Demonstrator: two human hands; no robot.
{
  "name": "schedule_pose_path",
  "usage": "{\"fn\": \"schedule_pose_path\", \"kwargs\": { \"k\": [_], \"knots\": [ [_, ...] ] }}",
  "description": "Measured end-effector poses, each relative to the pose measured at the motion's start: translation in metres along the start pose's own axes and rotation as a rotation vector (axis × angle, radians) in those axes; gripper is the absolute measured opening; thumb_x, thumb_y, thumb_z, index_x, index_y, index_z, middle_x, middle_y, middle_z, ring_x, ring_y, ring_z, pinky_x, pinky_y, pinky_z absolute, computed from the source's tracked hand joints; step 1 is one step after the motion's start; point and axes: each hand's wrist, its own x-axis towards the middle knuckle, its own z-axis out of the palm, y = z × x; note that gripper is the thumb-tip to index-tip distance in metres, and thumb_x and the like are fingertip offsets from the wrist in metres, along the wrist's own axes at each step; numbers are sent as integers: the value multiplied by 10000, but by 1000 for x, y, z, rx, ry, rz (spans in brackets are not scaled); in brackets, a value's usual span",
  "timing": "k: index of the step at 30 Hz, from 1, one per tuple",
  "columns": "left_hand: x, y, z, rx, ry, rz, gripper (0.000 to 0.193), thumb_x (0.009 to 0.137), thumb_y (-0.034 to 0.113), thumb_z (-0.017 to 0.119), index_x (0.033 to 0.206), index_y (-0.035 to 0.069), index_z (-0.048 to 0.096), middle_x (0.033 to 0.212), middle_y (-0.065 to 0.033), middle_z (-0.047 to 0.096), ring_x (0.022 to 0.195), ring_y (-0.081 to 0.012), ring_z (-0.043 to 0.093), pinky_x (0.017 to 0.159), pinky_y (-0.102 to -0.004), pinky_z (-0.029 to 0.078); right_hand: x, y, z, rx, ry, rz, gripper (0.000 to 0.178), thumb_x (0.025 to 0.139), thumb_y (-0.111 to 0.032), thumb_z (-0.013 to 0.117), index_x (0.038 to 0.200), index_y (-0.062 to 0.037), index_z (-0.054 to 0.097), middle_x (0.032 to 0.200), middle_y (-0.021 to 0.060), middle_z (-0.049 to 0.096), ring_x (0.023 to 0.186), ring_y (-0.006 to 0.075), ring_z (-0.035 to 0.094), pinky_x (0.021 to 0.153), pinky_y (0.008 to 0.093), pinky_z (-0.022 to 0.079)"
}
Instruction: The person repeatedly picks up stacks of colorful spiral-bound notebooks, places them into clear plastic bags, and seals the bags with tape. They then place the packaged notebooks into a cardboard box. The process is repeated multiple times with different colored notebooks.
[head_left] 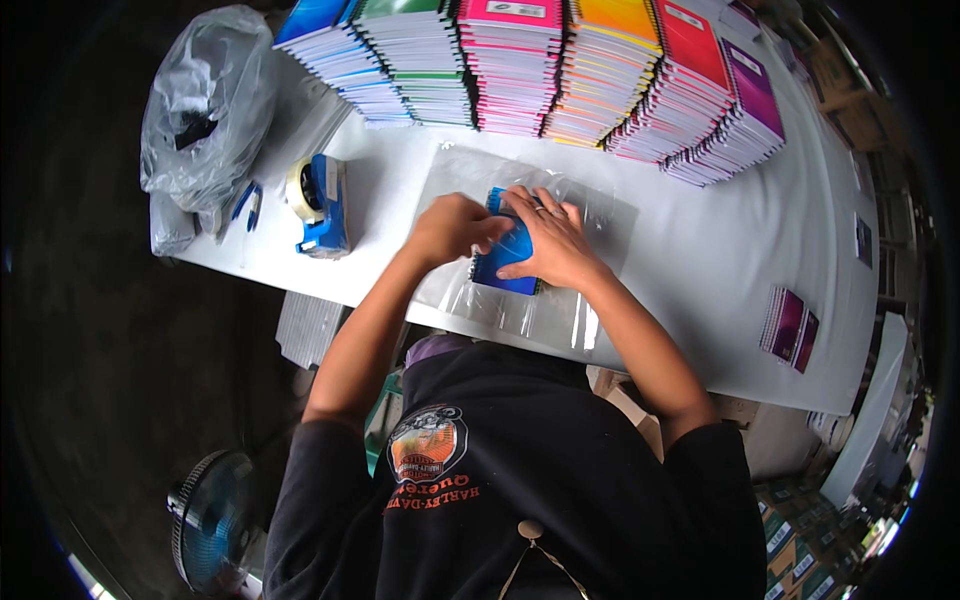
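A small blue spiral notebook (510,268) lies on a clear plastic sheet (450,290) near the table's front edge. My right hand (556,238) rests over the notebook's upper right part, fingers stretched and spread, a ring on one finger. At its left edge is my left hand (452,230), the fingers curled in and the thumb reaching onto the blue cover. What those curled fingers hold, if anything, is hidden. The plastic spreads out around the notebook on all sides and shows shiny creases.
Tall notebook stacks in blue, green, pink (512,70), yellow, red and purple line the far side. Leftward stand a blue tape dispenser (328,205), pens (247,207) and a translucent plastic bag (208,110). Purple notebooks (790,328) lie right. A fan (210,520) stands below left.
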Motion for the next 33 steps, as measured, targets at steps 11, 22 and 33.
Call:
{"fn": "schedule_pose_path", "kwargs": {
  "k": [11,22,33],
  "knots": [
    [31,-64,-9,360,139,282,648,818,576,530,1153,24,578,1096,-233,551,1040,-357,519,921,-408,391,-52,74,55,91,362,234,926,806,-681,417,1439,-73,121,1485,252,18,1369,430,-51,1065,551,27],
    [-15,-12,48,-544,386,618,602,909,263,524,1387,15,255,1322,-152,381,1199,-243,394,1014,-348,306,-9,-17,32,1074,803,-232,648,816,-164,664,1285,-49,232,1256,170,405,1116,212,439,921,326,389],
    [-27,-10,85,532,856,599,541,888,488,448,1271,112,518,1355,-82,440,1269,-337,296,1046,-478,95,0,-31,27,313,995,244,537,846,-177,566,1333,-22,403,1251,174,407,1175,330,348,972,425,286]
  ]
}}
